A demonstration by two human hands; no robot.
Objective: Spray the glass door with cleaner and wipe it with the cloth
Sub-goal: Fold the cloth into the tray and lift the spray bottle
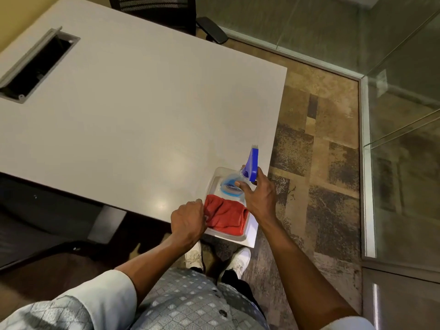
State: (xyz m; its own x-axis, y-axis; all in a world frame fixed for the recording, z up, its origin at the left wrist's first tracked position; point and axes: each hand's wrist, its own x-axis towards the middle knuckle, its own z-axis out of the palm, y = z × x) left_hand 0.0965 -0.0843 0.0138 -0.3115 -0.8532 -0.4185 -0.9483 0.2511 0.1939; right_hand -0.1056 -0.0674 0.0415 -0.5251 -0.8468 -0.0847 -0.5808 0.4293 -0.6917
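A clear plastic tray sits on the near right corner of the white table. In it lies a folded red cloth. My left hand is closed on the cloth's left edge. My right hand grips the neck of a spray bottle with a blue trigger head and blue liquid, standing in the tray's far end. The glass door with its metal frame runs along the right side of the view.
A black office chair stands at the table's far side. A grey cable hatch is open in the table's top left. Patterned carpet lies between table and glass. My white shoes are below the tray.
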